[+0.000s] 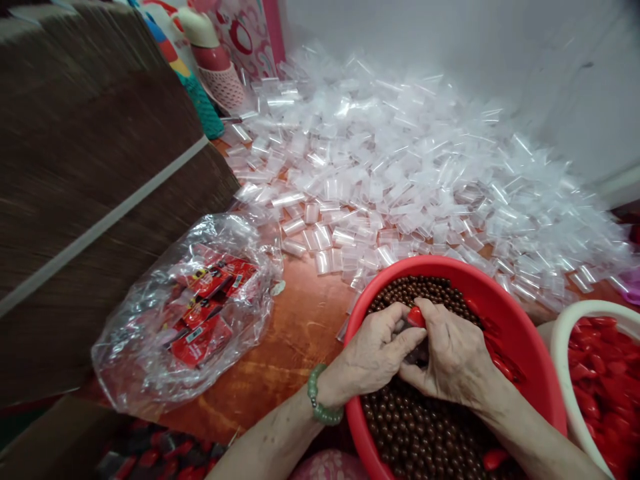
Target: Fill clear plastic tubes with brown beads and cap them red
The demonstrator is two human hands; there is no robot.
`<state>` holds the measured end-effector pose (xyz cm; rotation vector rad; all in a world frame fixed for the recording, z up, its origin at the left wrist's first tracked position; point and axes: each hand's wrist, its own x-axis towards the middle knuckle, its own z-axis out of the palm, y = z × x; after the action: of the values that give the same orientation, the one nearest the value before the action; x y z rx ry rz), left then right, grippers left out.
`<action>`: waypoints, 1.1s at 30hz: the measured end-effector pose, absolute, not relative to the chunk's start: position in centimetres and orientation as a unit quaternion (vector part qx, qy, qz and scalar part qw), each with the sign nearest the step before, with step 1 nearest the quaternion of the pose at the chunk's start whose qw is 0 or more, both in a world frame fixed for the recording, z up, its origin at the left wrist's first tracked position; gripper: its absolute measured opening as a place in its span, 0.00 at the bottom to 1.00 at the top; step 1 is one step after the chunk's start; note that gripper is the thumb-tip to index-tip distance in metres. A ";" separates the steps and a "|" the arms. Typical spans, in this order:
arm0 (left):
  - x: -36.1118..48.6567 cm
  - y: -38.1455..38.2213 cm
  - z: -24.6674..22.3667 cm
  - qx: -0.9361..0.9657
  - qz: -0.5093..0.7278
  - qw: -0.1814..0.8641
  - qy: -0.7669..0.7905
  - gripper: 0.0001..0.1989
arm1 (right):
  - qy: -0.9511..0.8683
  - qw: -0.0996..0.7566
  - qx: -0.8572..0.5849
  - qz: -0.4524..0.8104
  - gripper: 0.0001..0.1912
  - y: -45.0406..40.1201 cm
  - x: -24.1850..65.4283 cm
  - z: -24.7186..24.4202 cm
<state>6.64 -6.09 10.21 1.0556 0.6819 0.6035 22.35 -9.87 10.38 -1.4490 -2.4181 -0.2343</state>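
Observation:
Both hands meet over a red basin [537,333] filled with small round brown balls [425,427]. My left hand [377,347], with a green bead bracelet [314,393] on its wrist, has its fingers closed around a small container that is mostly hidden. A glossy red piece [416,317] shows at the top, between the fingertips of both hands. My right hand [450,353] is closed against it from the other side, thumb and fingers bent. More red pieces [500,363] lie inside the basin on its right side.
Clear plastic tubes [380,167] are heaped behind the basin. A white bucket [565,340] of red pieces stands at right. On the left are a clear bag [120,363] with red packets [200,340] and a strapped brown stack [85,153]. A bottle [215,60] stands behind.

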 end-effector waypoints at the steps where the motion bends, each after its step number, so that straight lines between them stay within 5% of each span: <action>1: 6.6 -6.1 10.2 0.485 0.272 0.770 0.313 0.09 | -0.846 0.157 -0.503 -0.084 0.33 -9.9 22.4 10.4; 12: 6.7 -6.1 9.3 0.440 0.313 0.785 0.303 0.15 | -0.853 0.185 -0.488 0.001 0.38 -9.3 22.1 10.7; 24: 7.1 -7.1 9.6 0.234 0.305 0.890 0.246 0.24 | -0.870 0.260 -0.403 -0.109 0.33 -9.5 22.7 11.3; 33: 7.6 -11.1 11.7 0.388 0.358 0.773 0.353 0.31 | -0.897 0.269 -0.341 -0.083 0.40 -11.8 23.2 11.8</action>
<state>7.61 -11.10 11.74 0.8397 0.7646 0.7750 23.25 -11.80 11.83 -0.9196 -2.4174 -0.2250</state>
